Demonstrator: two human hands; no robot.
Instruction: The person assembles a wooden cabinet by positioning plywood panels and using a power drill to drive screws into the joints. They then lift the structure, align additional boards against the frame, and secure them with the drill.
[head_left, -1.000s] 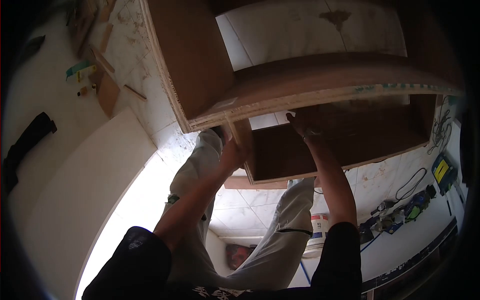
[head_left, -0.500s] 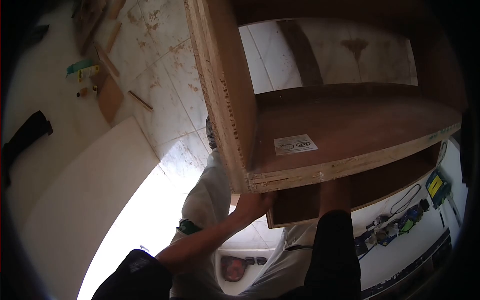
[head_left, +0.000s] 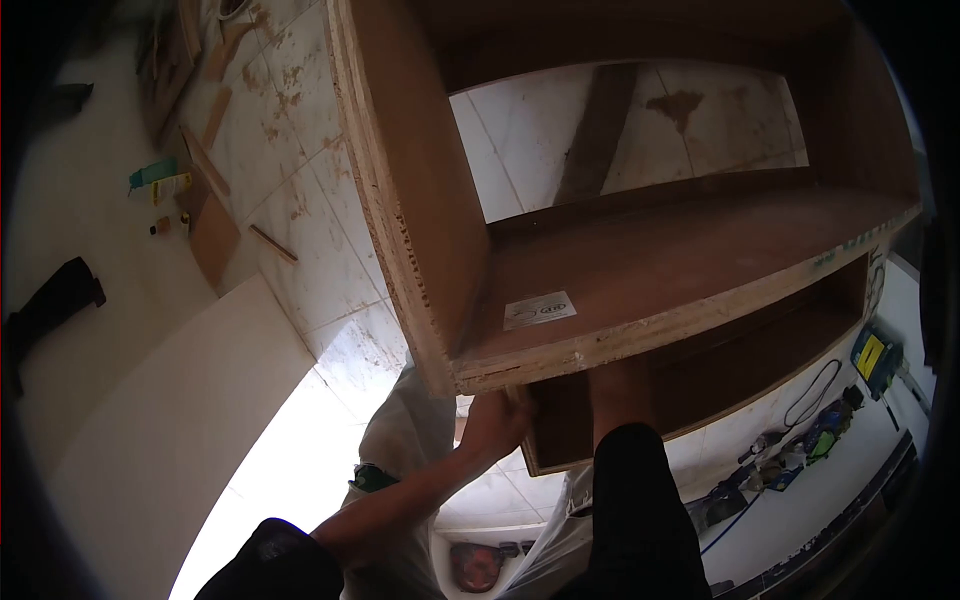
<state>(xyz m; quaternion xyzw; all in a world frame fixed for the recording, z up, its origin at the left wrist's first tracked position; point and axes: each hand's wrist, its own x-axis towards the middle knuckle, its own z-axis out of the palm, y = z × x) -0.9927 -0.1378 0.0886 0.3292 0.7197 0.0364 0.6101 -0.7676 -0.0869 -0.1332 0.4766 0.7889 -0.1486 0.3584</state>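
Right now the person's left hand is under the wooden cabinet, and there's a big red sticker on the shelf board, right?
Not quite. The sticker on the shelf board is white, not red, and small. The head view shows it. The left hand is indeed under the wooden cabinet.

Tiled floor: stained, carries plywood cabinet frame. Wood offcuts and glue bottle at upper left. White board at left. Power tools at lower right.

White sticker on the plywood shelf; print unreadable.
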